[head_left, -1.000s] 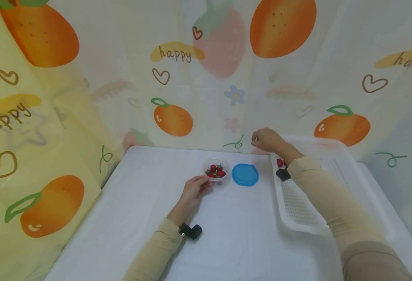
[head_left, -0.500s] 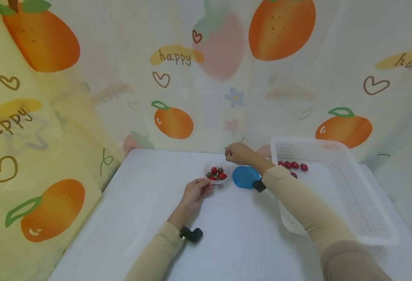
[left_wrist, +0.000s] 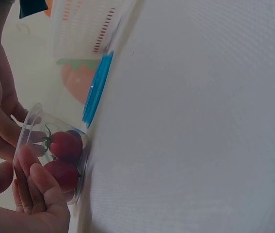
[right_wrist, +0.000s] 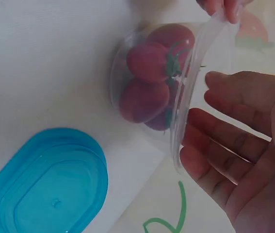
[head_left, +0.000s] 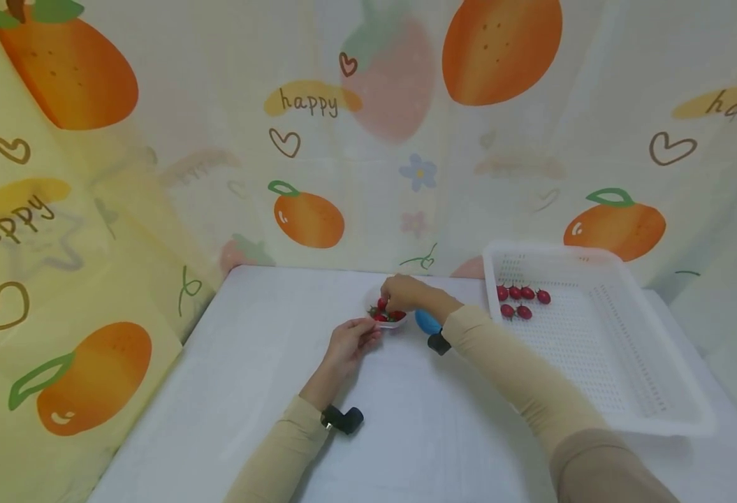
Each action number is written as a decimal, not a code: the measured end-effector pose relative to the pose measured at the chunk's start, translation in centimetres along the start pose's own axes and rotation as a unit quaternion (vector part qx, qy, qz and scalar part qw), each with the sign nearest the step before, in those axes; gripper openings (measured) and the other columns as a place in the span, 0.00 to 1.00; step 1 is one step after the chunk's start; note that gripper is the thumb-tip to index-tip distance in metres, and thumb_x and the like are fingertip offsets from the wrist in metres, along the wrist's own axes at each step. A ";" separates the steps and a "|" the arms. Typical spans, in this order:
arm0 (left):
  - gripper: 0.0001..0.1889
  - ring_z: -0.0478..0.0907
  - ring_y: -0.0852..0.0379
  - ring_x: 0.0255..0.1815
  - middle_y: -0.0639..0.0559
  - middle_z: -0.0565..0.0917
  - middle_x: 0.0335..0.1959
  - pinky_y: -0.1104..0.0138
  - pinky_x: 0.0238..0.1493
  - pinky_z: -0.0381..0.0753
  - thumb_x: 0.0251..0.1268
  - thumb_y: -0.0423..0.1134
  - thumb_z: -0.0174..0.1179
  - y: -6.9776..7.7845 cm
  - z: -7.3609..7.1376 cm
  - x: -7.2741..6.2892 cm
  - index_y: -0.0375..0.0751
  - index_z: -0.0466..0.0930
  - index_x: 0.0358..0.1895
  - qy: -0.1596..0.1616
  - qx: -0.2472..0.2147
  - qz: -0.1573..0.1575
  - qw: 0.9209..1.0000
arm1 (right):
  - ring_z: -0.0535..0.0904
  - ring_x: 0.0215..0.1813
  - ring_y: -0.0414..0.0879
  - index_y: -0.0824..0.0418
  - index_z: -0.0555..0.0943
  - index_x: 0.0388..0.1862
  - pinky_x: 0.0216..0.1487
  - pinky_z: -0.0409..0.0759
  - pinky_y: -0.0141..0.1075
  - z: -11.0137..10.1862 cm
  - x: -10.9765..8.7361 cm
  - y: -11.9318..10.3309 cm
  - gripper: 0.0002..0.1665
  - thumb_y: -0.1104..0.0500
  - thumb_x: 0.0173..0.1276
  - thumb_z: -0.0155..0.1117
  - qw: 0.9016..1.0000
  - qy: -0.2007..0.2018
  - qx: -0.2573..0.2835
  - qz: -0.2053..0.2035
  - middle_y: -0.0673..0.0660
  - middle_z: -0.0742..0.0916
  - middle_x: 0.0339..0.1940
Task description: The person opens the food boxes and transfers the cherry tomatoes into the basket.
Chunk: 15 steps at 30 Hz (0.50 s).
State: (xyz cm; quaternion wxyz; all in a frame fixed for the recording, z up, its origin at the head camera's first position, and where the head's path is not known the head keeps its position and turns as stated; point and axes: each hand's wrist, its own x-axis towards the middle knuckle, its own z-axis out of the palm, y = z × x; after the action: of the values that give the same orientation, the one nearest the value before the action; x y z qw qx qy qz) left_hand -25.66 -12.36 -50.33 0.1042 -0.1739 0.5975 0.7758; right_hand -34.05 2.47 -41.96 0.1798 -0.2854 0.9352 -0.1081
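Observation:
A small clear plastic box (head_left: 395, 324) with several red cherry tomatoes (right_wrist: 147, 63) inside stands on the white table. My left hand (head_left: 346, 344) pinches its near rim between thumb and fingers; the left wrist view shows the hold close up. From the right, my right hand (head_left: 406, 293) reaches over the box's opening. In the right wrist view its thumb and fingers are apart at the rim, with no tomato between them. The blue lid (right_wrist: 55, 184) lies flat beside the box, partly covered by the right arm in the head view.
On the right stands a large white perforated basket (head_left: 594, 335), with several cherry tomatoes (head_left: 522, 293) in rows near its left wall. Behind the table hangs a fruit-print curtain (head_left: 217, 202).
My right hand has moved left from the basket's edge, past the lid, to above the box. The tomatoes in the basket have come into view. The left hand stays on the box.

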 end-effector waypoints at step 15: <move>0.14 0.84 0.61 0.35 0.51 0.85 0.36 0.71 0.42 0.85 0.69 0.36 0.59 -0.2 0.0 0.0 0.33 0.76 0.53 -0.011 -0.020 0.011 1.000 | 0.80 0.38 0.48 0.61 0.82 0.42 0.50 0.83 0.39 3.1 0.7 -2.2 0.08 0.57 0.71 0.60 0.982 0.046 -0.180 0.041 0.56 0.86 0.38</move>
State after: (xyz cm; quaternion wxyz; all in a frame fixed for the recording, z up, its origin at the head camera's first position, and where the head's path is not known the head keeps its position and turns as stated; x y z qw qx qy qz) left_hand -25.59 -12.28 -50.49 0.0988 -0.1608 0.5830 0.7903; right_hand -32.30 -0.04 -44.33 0.0864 -0.2688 0.9577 0.0560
